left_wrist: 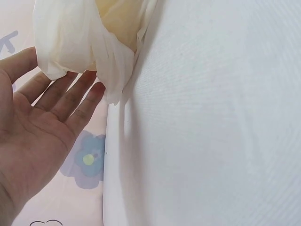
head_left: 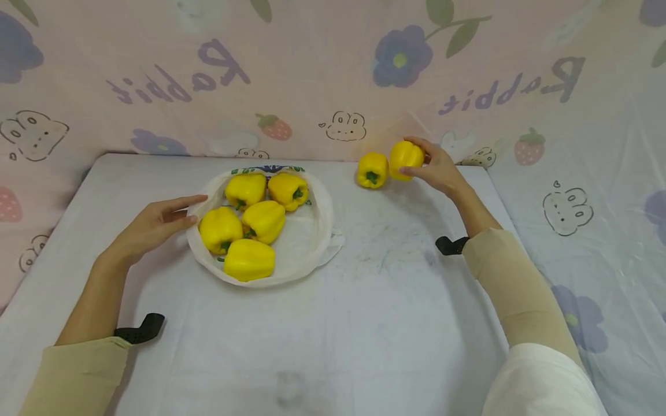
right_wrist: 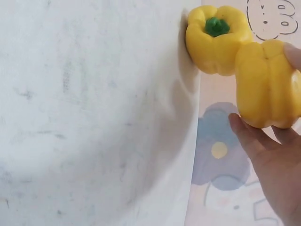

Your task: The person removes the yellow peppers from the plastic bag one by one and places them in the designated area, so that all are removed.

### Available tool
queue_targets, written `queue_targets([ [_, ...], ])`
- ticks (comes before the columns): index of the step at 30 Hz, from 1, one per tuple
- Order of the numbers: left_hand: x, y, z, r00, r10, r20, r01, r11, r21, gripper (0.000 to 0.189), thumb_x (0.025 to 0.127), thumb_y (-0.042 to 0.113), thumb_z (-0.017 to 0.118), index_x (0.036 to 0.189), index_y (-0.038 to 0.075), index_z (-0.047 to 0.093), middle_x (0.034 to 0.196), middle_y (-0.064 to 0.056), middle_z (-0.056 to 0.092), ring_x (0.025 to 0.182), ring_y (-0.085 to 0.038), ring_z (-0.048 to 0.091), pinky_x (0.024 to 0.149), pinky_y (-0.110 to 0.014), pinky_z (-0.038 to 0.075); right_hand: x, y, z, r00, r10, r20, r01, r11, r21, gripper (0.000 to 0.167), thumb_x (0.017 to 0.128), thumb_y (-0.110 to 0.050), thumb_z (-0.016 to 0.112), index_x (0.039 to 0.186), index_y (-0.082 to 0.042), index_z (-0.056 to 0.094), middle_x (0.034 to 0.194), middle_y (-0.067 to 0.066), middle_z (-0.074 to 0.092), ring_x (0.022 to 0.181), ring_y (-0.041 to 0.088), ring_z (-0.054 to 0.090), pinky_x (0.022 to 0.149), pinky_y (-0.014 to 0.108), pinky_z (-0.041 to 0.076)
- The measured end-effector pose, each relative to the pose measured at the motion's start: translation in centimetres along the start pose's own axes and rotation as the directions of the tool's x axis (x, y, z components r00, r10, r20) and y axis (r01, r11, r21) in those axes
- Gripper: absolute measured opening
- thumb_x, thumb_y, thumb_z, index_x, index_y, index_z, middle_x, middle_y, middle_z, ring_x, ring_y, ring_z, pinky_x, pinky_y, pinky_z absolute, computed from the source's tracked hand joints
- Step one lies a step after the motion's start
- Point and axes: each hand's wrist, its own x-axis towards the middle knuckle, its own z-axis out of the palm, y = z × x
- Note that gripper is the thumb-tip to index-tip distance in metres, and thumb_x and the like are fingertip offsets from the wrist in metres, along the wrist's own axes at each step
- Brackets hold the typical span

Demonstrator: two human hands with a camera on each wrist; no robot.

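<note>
My left hand [head_left: 151, 222] holds the left rim of a white plastic bag [head_left: 324, 231], with thumb and fingers at its edge. The bag stands spread open in a round shape, and several yellow bell peppers [head_left: 263, 222] lie inside it. In the left wrist view, the fingertips touch the thin plastic [left_wrist: 84, 42]. At the back right, my right hand [head_left: 439, 170] grips a yellow bell pepper [head_left: 406, 160] between thumb and fingers. Another yellow bell pepper [head_left: 372, 170] with a green stem sits just left of it, also in the right wrist view.
A white cover [head_left: 333, 341] with faint smudges spreads over the table. Behind the back edge hangs a pink cloth [head_left: 312, 69] printed with rabbits, flowers and strawberries. One bag handle [head_left: 333, 245] lies flat on the right side of the bag.
</note>
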Motion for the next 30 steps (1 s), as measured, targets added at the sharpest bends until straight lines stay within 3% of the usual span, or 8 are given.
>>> queue_targets([
  [8, 0.0, -0.1, -0.1, 1.0, 0.002, -0.002, -0.002, 1.0, -0.002, 0.059, 0.1, 0.034, 0.06, 0.152, 0.013, 0.042, 0.157, -0.019, 0.034, 0.135, -0.039, 0.037, 0.109, -0.069, 0.024, 2.6, 4.0, -0.2, 1.0, -0.025, 0.003, 0.025, 0.999, -0.042, 0.078, 0.087, -0.025, 0.078, 0.154, -0.022, 0.038, 0.153, 0.006, 0.039, 0.12, 0.027, 0.044, 0.099, 0.042, 0.04],
  [11, -0.1, -0.2, 0.0, 1.0, 0.002, -0.009, -0.002, 1.0, 0.0, 0.057, 0.1, 0.035, 0.06, 0.151, 0.014, 0.044, 0.156, -0.018, 0.036, 0.132, -0.034, 0.041, 0.109, -0.067, 0.025, 2.8, 4.5, -0.1, 1.0, -0.024, 0.016, 0.025, 0.998, -0.05, 0.078, 0.087, -0.025, 0.078, 0.154, -0.022, 0.039, 0.155, 0.003, 0.037, 0.12, 0.028, 0.043, 0.099, 0.043, 0.039],
  [21, 0.1, -0.1, 0.2, 0.999, 0.033, -0.001, -0.033, 0.999, 0.01, 0.058, 0.101, 0.034, 0.059, 0.151, 0.012, 0.042, 0.156, -0.019, 0.036, 0.13, -0.037, 0.041, 0.107, -0.069, 0.026, 1.4, 3.1, -0.3, 0.995, 0.039, 0.086, -0.036, 0.998, -0.042, 0.076, 0.088, -0.015, 0.075, 0.154, -0.011, 0.036, 0.156, 0.015, 0.035, 0.125, 0.036, 0.042, 0.107, 0.053, 0.034],
  [26, 0.0, -0.1, 0.2, 1.0, 0.01, -0.014, -0.01, 1.0, 0.008, 0.056, 0.1, 0.034, 0.06, 0.151, 0.014, 0.044, 0.155, -0.016, 0.039, 0.13, -0.032, 0.041, 0.109, -0.066, 0.026, 1.2, 2.8, -0.2, 0.992, 0.045, 0.117, -0.041, 0.998, -0.042, 0.076, 0.089, -0.013, 0.073, 0.155, -0.011, 0.035, 0.157, 0.015, 0.033, 0.127, 0.036, 0.04, 0.109, 0.053, 0.032],
  [30, 0.1, 0.0, 0.1, 1.0, 0.023, -0.008, -0.023, 1.0, 0.008, 0.057, 0.101, 0.033, 0.059, 0.151, 0.012, 0.043, 0.156, -0.018, 0.037, 0.132, -0.037, 0.04, 0.108, -0.067, 0.026, 1.6, 3.0, -0.2, 0.989, 0.062, 0.131, -0.059, 0.998, -0.028, 0.076, 0.09, -0.012, 0.072, 0.155, -0.012, 0.034, 0.158, 0.014, 0.031, 0.128, 0.036, 0.039, 0.11, 0.053, 0.031],
])
